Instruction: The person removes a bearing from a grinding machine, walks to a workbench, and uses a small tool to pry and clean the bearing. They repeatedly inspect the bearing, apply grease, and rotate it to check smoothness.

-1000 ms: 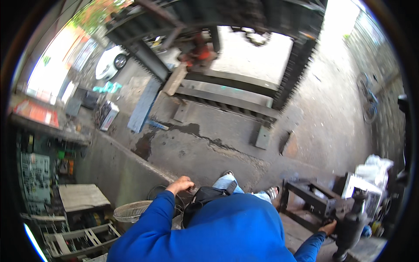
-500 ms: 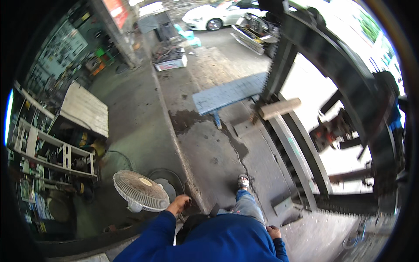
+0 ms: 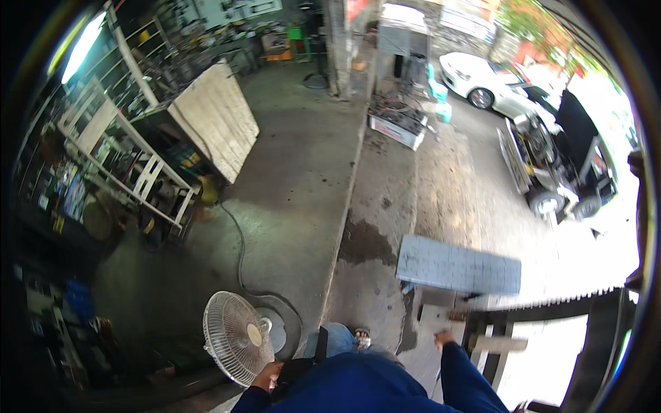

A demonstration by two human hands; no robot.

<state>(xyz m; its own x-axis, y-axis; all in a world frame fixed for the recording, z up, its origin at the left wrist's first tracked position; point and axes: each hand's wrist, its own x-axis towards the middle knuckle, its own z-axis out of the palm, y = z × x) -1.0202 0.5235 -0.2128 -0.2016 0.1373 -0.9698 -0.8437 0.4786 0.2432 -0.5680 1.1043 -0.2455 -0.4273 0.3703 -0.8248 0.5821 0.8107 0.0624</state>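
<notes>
My left hand (image 3: 267,376) is low at my side, next to the dusty wire cage of a standing fan (image 3: 237,339). Its fingers are mostly hidden, and whether it touches the cage I cannot tell. Ahead of my body on the right, my right hand (image 3: 445,339) is held out with its fingers curled in. What they hold, if anything, does not show. Beyond that hand stands a low blue-grey bench (image 3: 458,265). A dark strap and pouch (image 3: 299,372) hang at my left side.
A dark toothed metal frame (image 3: 551,303) with a wooden block (image 3: 499,343) stands at right. The fan's cable (image 3: 241,255) crosses the floor. A pale board (image 3: 217,124), white rack (image 3: 131,155) and box of scrap (image 3: 397,127) stand ahead. Outside are a white car (image 3: 482,79) and an open-hooded vehicle (image 3: 544,155).
The view has turned left. My right hand has swung forward from beside my hip, and my left hand has dropped back closer to my body beside the fan.
</notes>
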